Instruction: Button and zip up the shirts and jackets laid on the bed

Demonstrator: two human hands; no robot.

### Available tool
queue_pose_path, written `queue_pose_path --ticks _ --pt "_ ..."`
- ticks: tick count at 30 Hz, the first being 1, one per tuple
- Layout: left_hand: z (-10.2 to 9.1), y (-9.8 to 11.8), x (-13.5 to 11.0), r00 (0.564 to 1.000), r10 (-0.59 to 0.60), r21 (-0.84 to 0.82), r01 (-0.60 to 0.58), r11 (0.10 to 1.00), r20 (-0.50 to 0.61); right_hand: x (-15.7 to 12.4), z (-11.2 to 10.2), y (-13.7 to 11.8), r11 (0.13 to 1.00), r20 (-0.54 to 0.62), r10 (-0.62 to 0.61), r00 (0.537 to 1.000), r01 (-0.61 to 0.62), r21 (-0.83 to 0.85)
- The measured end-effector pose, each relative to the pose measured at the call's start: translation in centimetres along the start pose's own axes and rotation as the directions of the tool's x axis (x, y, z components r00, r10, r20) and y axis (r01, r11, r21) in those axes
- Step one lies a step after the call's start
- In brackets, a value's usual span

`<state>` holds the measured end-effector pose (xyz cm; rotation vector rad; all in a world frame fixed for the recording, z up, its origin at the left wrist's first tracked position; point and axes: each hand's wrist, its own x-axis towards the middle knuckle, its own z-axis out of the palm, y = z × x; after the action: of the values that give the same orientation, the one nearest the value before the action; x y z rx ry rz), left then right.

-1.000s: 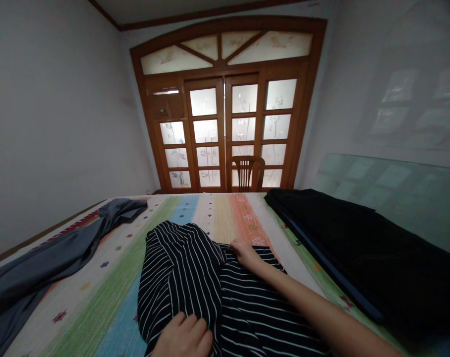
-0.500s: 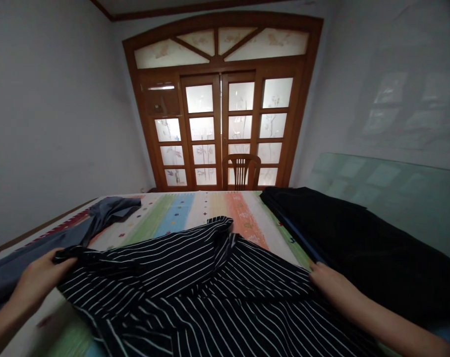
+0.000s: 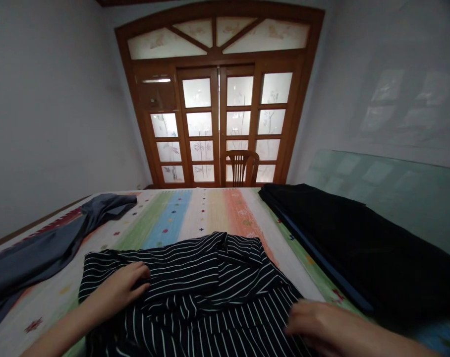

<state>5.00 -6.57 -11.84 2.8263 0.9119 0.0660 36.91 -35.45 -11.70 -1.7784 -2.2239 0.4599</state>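
Left hand [image 3: 123, 285] and right hand [image 3: 321, 322] on a striped garment [image 3: 195, 267] lying on the bed [image 3: 210, 213]

The garment lay mid-bed, bunched in folds along its far edge. The left hand rested open on top of it, fingers unclenched, seemingly pinning the cloth flat against the bed. The right hand, blurred, touched the stripes at the garment's near right edge, though whether it gripped them could not be told. A grey-blue cloth [image 3: 50, 248] lay along the bed's left side, a black cloth [image 3: 351, 243] along its right.
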Motion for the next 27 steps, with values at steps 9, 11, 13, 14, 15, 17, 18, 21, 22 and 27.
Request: queue_pose_path --ticks 9,11,13,14,15,17,18,21,22,27 --pt "1.5 1.8 5.4 0.985 0.107 -0.127 -0.09 0.988 0.137 15.6 3.0 2.8 0.972 -0.1 -0.164 0.981 0.144 -0.186" --pt "1.8 1.9 7.2 0.979 0.128 -0.135 -0.108 0.985 0.157 17.5 3.3 3.7 0.925 -0.059 -0.243 0.968 0.213 -0.316" --pt "1.9 2.2 8.9 0.975 0.162 -0.122 -0.144 0.982 0.151 19.4 3.2 4.0 0.885 -0.019 -0.286 0.958 0.256 -0.39" --pt "1.7 2.2 9.6 0.974 0.181 -0.111 -0.167 0.98 0.136 20.3 3.0 3.9 0.879 -0.022 -0.291 0.956 0.258 -0.401" --pt "1.3 2.2 10.2 0.974 0.197 -0.094 -0.187 0.978 0.107 21.3 2.8 3.8 0.884 -0.047 -0.286 0.957 0.245 -0.398" --pt "-0.1 2.1 10.9 0.978 0.21 -0.057 -0.209 0.976 0.004 23.3 2.2 3.6 0.917 -0.145 -0.22 0.965 0.154 -0.369" --pt "-1.2 1.9 11.0 0.977 0.204 -0.047 -0.207 0.977 -0.07 24.2 1.9 3.6 0.937 -0.208 -0.138 0.968 0.06 -0.344" --pt "-4.8 1.4 10.0 0.946 0.149 -0.107 -0.186 0.977 -0.286 26.3 0.8 4.5 0.925 -0.35 0.194 0.917 -0.289 -0.245" --pt "-5.7 1.3 9.3 0.937 0.123 -0.149 -0.18 0.972 -0.328 26.6 0.5 4.9 0.903 -0.368 0.27 0.89 -0.367 -0.224" --pt "-6.0 1.6 4.6 0.981 0.04 -0.235 -0.085 0.968 -0.192 24.8 0.7 4.8 0.916 -0.351 0.218 0.911 -0.315 -0.25"
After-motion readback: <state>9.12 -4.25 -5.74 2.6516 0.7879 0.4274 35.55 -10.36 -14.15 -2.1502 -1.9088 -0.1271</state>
